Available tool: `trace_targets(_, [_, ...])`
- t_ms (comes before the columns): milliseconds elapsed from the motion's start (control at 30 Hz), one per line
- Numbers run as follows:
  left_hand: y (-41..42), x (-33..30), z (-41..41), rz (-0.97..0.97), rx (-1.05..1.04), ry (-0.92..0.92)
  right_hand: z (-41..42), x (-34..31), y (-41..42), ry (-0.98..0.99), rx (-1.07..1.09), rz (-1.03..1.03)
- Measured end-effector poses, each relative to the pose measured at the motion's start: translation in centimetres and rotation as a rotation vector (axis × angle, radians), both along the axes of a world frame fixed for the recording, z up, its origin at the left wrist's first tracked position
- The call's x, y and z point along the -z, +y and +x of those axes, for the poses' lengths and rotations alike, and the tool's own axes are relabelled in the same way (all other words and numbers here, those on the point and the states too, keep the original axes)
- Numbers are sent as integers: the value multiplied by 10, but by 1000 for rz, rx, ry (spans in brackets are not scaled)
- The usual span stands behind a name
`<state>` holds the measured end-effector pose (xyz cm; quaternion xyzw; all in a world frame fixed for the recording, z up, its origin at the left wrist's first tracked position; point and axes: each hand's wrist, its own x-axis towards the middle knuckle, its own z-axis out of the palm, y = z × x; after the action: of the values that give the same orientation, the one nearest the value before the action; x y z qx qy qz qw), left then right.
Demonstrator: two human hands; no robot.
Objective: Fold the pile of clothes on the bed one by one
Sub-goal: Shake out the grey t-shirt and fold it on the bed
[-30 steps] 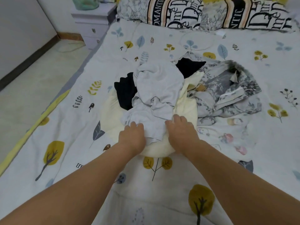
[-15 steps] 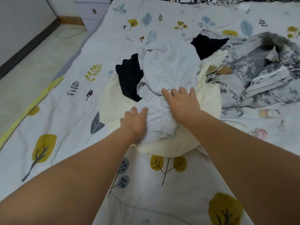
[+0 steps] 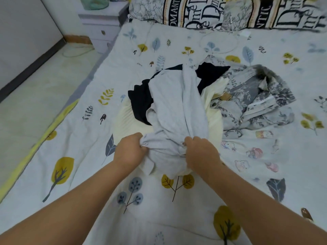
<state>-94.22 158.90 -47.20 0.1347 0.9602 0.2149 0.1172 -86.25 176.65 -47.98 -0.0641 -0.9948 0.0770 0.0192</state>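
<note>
While both hands worked at the near side of the pile, the left hand had its fingers curled into a bunched fold of the light grey garment, and the right hand pinched another gathered fold of the same cloth just beside it. Each grip was thus pressed tight on fabric, the two hands near each other but apart. The grey garment stretched from the hands away toward the head of the bed, draped over the top of the heap, roughly in the middle of the bed.

Under it lay a black garment, showing at the left of the heap and again at its far side. A cream garment spread beneath both and reached closest to the near edge of the bed, under the hands. Touching the heap on its right lay a crumpled grey floral-print garment with a collar.

Patterned pillows with large lettering stood along the head of the bed. A pale bedside cabinet stood at the far left corner, with tiled floor along the left edge.
</note>
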Motion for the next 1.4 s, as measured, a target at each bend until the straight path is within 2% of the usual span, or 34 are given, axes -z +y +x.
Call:
trace_targets(133, [-16, -42, 16, 112, -12, 62, 43, -33, -4, -154, 139, -175])
trace_targets(200, [-19, -68, 23, 218, -38, -21, 63, -53, -10, -184, 220, -267])
trace_targets(300, [-19, -120, 36, 506, -81, -184, 87, -82, -16, -254, 333, -418])
trace_targets(400, [-17, -180, 50, 683, -39, -192, 105, -114, -18, -299, 352, -529])
trace_targets(500, [-16, -240, 64, 776, 66, -228, 116, -158, -20, -371, 285, -608])
trace_targets(600, [-17, -295, 79, 917, 181, -328, 123, -211, -24, -311, 241, -637])
trace_targets(700, [-21, -349, 97, 1001, 358, -441, 127, -264, -29, -81, 271, -744])
trace_targets(767, [-25, -379, 110, 1013, 503, -508, 127, -299, -38, 84, 198, -823])
trace_targets(833, [-29, -406, 125, 993, 638, -562, 128, -328, -48, 183, 32, -848])
trace_targets(933, [-38, -437, 141, 940, 731, -584, 138, -362, -62, 118, -119, -862])
trace_targets(1000, [-49, -450, 145, 906, 710, -590, 147, -374, -69, 57, -127, -899])
trace_targets(1067, [-65, -460, 145, 847, 700, -628, 154, -376, -71, 81, -57, -869])
trace_targets(1200, [-98, -471, 144, 841, 669, -864, 176, -394, -72, 229, 67, -769])
trace_targets(1233, [-101, -471, 146, 827, 600, -842, 181, -399, -72, 267, 66, -767])
trace_targets(1267, [-102, -470, 148, 771, 518, -740, 186, -406, -74, 310, 61, -757])
trace_targets(1400, [-91, -466, 163, 505, 264, -220, 200, -430, -82, 385, 19, -757])
